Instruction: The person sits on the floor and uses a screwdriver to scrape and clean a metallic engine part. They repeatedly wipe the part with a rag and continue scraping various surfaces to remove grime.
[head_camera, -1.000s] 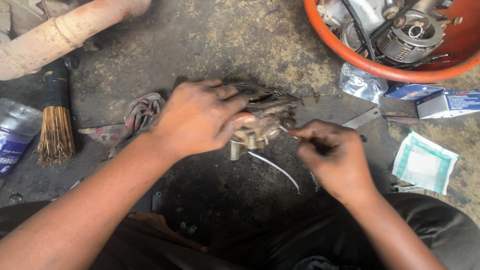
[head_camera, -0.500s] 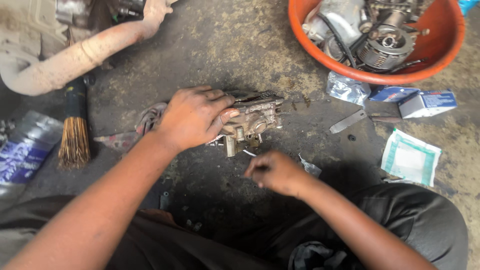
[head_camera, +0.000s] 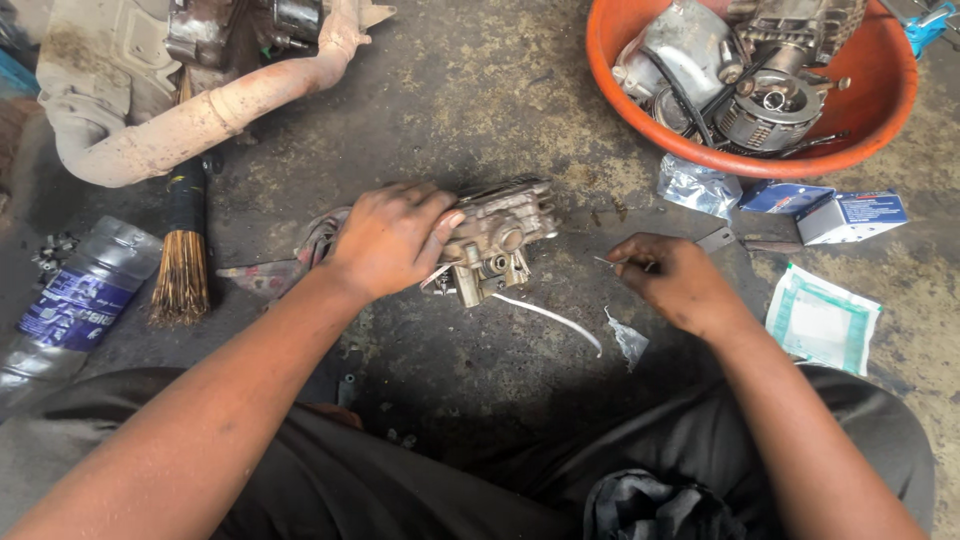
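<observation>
At the bottom of the frame, dark trousers (head_camera: 480, 480) across the folded legs, both bare forearms rising from them toward mid-frame. Just left of centre, left hand (head_camera: 390, 238) laid palm-down over the grimy metal carburettor (head_camera: 495, 238), fingers curled over its top and thumb against its side, pressing it to the oil-stained concrete floor (head_camera: 470, 90). Beneath and left of that hand, a soiled rag (head_camera: 290, 262), partly hidden. From the lower edge of the carburettor, a thin pale tube (head_camera: 550, 318) curving down and to the right along the floor. Right of centre, right hand (head_camera: 672, 278) clear of the carburettor, fingers pinched shut on a thin metal pin (head_camera: 604, 261) whose tip points left; what kind of tool cannot be told. Just below that hand, a scrap of clear plastic (head_camera: 630, 342). At the right edge, a white-and-green sachet (head_camera: 822, 320) flat on the floor. At the left edge, a crushed plastic bottle (head_camera: 70, 305) with a blue label, and beside it a bristle brush (head_camera: 182, 255) with a black handle, bristles toward the viewer. Further up on the right, a flat metal strip (head_camera: 716, 240), a crumpled foil packet (head_camera: 696, 187) and two small blue-and-white cartons (head_camera: 845, 212) side by side. In the upper right corner, an orange plastic basin (head_camera: 880, 120) holding greasy engine parts (head_camera: 760, 70) and a black cable. In the upper left corner, a rusty bent exhaust pipe (head_camera: 200, 120) joined to a dirty engine block (head_camera: 215, 30).
</observation>
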